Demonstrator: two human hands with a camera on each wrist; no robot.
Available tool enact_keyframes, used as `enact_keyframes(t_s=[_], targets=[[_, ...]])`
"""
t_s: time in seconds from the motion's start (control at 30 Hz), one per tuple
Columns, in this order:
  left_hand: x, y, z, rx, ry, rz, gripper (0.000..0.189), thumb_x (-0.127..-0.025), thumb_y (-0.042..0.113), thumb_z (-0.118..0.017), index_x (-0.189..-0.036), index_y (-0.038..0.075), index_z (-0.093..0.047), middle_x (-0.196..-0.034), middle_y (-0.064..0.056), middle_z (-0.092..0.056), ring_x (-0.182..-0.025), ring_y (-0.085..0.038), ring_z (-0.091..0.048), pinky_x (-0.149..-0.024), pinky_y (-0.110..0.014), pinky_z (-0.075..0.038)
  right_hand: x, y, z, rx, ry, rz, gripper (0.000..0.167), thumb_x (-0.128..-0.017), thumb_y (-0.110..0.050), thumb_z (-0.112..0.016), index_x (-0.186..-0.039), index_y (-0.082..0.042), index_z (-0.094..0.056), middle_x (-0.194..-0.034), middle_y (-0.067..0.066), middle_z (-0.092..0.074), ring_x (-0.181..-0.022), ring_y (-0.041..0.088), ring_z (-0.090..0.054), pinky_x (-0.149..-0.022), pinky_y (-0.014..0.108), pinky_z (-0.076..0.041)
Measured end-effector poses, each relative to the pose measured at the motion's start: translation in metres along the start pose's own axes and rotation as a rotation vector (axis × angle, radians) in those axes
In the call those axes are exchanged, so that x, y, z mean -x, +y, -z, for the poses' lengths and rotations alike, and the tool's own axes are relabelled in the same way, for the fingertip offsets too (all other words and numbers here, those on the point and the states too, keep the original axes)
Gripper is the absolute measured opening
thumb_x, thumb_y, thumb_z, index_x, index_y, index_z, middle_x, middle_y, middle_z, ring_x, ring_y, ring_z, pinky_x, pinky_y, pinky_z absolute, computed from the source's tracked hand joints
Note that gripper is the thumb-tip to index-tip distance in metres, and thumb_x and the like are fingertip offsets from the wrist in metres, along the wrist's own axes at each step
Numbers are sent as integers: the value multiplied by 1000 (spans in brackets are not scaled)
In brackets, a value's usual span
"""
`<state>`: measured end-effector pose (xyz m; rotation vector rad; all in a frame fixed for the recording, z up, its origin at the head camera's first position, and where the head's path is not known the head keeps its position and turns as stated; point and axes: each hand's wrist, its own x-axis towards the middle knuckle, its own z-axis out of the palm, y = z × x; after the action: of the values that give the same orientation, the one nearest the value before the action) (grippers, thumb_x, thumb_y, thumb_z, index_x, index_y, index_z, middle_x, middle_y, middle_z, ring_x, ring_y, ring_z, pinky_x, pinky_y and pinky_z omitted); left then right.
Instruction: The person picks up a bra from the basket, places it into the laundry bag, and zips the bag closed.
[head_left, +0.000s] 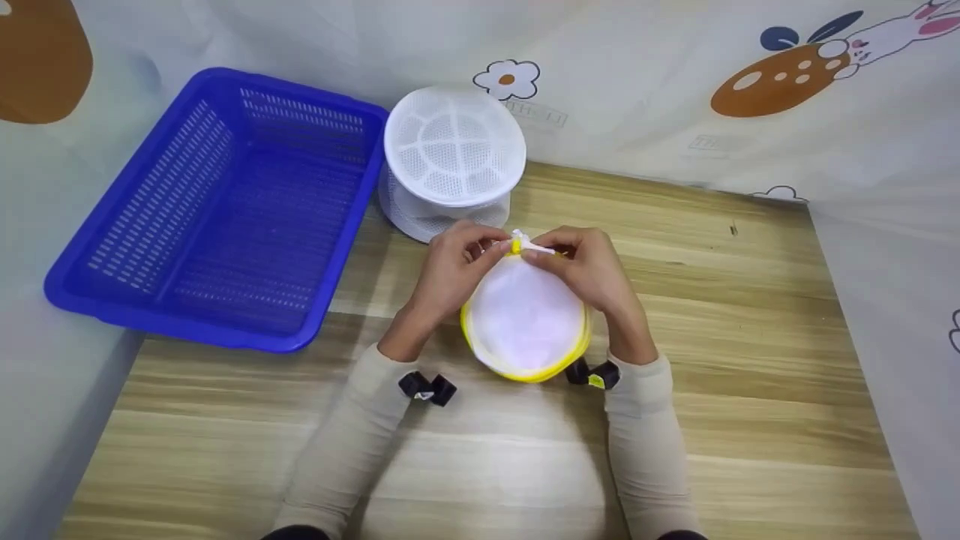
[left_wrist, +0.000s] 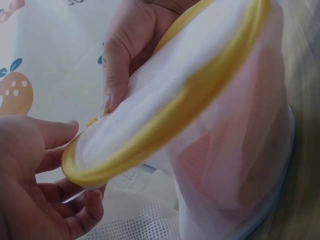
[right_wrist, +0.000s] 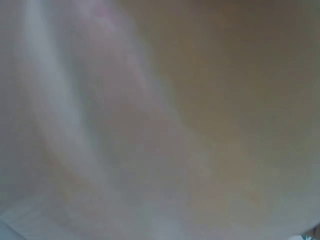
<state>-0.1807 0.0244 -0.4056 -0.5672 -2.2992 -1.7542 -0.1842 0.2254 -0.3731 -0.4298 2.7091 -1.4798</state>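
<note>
The white mesh bag [head_left: 529, 315] is near the middle of the wooden table [head_left: 757, 360]. At the bag's far side, the left hand [head_left: 453, 262] has its fingers curled round the yellow rim, and the right hand [head_left: 591, 262] pinches the white cloth. The blue basket [head_left: 187, 330] occupies the far left corner; just beside it, by the far edge, stands the white mesh container [head_left: 454, 146].

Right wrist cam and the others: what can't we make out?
Right wrist: nearly everything, blurred.
Head: exact shape of the yellow tab, small, partly covered by the left hand.
Head: inside of the white mesh container, hidden by its round top.
Left wrist: what shows pinkish through the yellow-rimmed bag, veiled by its mesh.
</note>
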Motion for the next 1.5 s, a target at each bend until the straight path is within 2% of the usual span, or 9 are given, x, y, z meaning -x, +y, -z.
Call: enact_keyframes(t_s=[0.1,0.23,0.4,0.53,0.73,0.87,1.1,1.37,1.5], targets=[[0,-1,1,-3,0,6,15,-86,19,-72,-93,5,-74,-79,-3,-58,-69,-13,-52,-62,-26,-44,0,-3,-4,22,-27,16,14,-82,-19,-77,-90,-8,-77,-86,1,-71,-76,14,-59,-64,25,-47],[0,-1,0,5,21,15,14,-81,14,-77,-88,3,-74,-78,-4,-58,-65,-13,-51,-60,-25,-42,0,-5,-8,32,-59,17,15,-83,-22,-76,-90,-9,-77,-85,-2,-71,-73,12,-57,-61,24,-46],[0,0,-3,55,102,16,8,-78,6,-77,-80,2,-70,-76,-4,-58,-64,-13,-51,-58,-23,-41,0,-6,-10,60,-75,3,16,-85,-22,-74,-92,-8,-76,-86,-3,-71,-73,12,-58,-61,23,-46],[1,3,-3,66,148,53,10,-79,4,-74,-76,1,-65,-74,-5,-56,-66,-14,-51,-58,-22,-41,1,-6,-9,56,-44,-3,16,-85,-21,-74,-92,-8,-76,-86,-2,-71,-75,13,-59,-63,25,-47],[2,8,1,38,79,168,11,-82,6,-68,-74,4,-61,-69,-1,-53,-64,-12,-48,-59,-22,-39,1,-5,-9,15,4,-14,15,-82,-22,-77,-90,-9,-77,-84,-1,-71,-72,14,-60,-62,25,-47],[1,9,4,129,50,224,11,-83,3,-66,-72,3,-62,-66,0,-53,-63,-12,-47,-58,-23,-38,1,-4,-8,-20,20,-39,16,-81,-23,-77,-89,-8,-76,-84,1,-71,-72,15,-61,-61,25,-48],[-1,10,0,337,125,257,9,-82,-2,-66,-73,-2,-65,-65,-2,-56,-59,-11,-46,-55,-22,-38,0,-6,-6,-59,66,-63,17,-82,-16,-76,-92,-2,-75,-83,10,-70,-73,16,-63,-62,23,-50],[-2,11,-2,344,193,271,8,-81,-2,-66,-73,-2,-65,-66,-3,-58,-58,-11,-48,-54,-22,-40,8,-42,-1,-38,90,-63,14,-84,-7,-73,-90,5,-73,-80,13,-69,-71,14,-60,-61,21,-48],[-2,11,-3,345,204,273,8,-82,-1,-66,-73,-2,-65,-67,-3,-58,-58,-11,-48,-54,-22,-40,9,-43,-1,-35,105,-73,14,-83,-8,-73,-90,5,-73,-80,13,-68,-70,14,-59,-60,21,-47]])
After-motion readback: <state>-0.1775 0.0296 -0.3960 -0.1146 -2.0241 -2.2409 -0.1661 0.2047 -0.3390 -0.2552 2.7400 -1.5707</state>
